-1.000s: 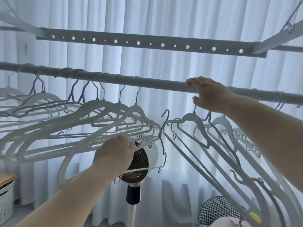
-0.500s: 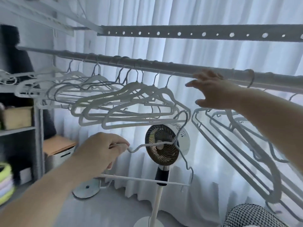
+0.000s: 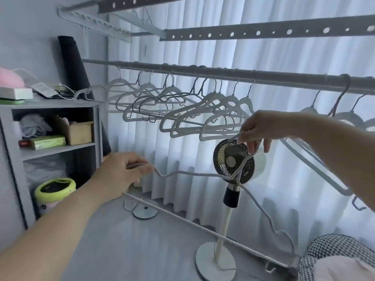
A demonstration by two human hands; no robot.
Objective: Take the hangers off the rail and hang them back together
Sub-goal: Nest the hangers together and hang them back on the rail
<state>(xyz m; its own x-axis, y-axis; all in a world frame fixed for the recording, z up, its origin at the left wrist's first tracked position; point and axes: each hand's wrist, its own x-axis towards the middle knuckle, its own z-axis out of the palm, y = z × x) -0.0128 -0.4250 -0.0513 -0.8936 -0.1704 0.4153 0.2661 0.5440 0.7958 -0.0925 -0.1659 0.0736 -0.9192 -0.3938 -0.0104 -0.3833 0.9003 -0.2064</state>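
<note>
— Hanger look?
— White, thin; off the rail, low before fan. Left hand grips one shoulder, right hand pinches the hook.
— Unclear?
— Hook tip, behind fingers.

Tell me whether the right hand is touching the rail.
Apart. The head view shows the right hand well below the rail, pinching the hook of the loose hanger.

backlit through curtains, soft blur, edges warped
</note>
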